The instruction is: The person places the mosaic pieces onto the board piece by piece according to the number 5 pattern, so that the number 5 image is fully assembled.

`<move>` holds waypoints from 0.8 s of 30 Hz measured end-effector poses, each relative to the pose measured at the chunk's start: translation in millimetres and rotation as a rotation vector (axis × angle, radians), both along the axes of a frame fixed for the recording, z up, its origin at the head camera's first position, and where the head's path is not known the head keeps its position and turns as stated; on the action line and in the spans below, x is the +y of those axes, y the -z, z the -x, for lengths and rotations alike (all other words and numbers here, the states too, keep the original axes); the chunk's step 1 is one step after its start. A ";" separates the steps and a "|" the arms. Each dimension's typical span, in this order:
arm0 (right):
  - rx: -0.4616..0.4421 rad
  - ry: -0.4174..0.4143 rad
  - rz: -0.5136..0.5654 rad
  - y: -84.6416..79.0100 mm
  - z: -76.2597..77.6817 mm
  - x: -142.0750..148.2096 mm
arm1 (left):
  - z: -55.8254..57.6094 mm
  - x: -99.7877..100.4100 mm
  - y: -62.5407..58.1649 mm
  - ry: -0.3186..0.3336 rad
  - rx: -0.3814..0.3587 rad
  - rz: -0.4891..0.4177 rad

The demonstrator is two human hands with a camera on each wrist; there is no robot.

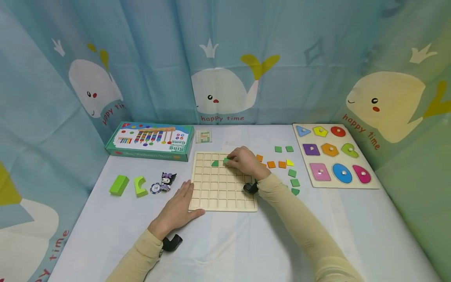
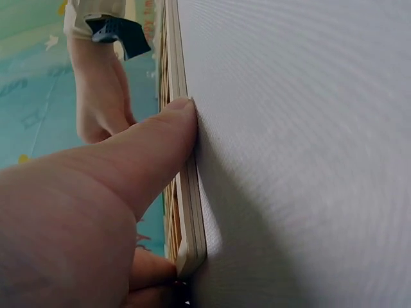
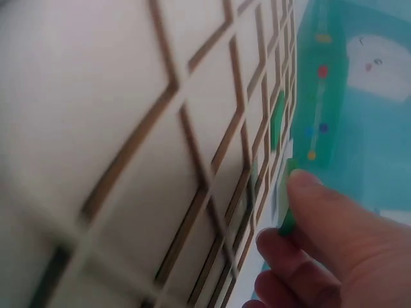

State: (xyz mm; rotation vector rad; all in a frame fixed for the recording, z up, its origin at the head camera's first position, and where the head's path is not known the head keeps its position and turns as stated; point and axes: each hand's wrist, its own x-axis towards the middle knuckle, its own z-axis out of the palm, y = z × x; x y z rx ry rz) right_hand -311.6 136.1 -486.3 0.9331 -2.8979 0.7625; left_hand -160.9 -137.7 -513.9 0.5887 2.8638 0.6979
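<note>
A wooden grid board (image 1: 218, 192) lies flat on the white table. My right hand (image 1: 246, 161) pinches a small green square tile (image 1: 226, 161) between thumb and fingers over the board's upper part; the right wrist view shows this tile (image 3: 288, 215) tilted on edge. A green rounded tile (image 1: 215, 163) sits in a nearby cell to its left. My left hand (image 1: 177, 208) rests at the board's lower left corner, fingers straight along the left side. In the left wrist view its thumb (image 2: 168, 128) touches the board's front edge (image 2: 191, 212).
Right of the board lie several loose tiles: green squares (image 1: 292, 173), orange squares (image 1: 271, 165), a yellow piece (image 1: 289, 162). Farther right is a shape puzzle (image 1: 316, 158). A pattern card (image 1: 203, 136), game box (image 1: 151, 141), green blocks (image 1: 119, 185), a chip (image 1: 155, 188) and a figurine (image 1: 167, 181) are around the left.
</note>
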 end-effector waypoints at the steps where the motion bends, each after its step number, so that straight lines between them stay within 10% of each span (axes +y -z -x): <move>1: 0.014 -0.011 -0.011 0.5 -0.2 -2.9 | -0.1 0.3 0.6 0.001 -0.002 0.001; 24: 0.089 -0.008 -0.087 8.9 0.7 -21.4 | -0.3 0.6 0.0 0.001 0.010 -0.012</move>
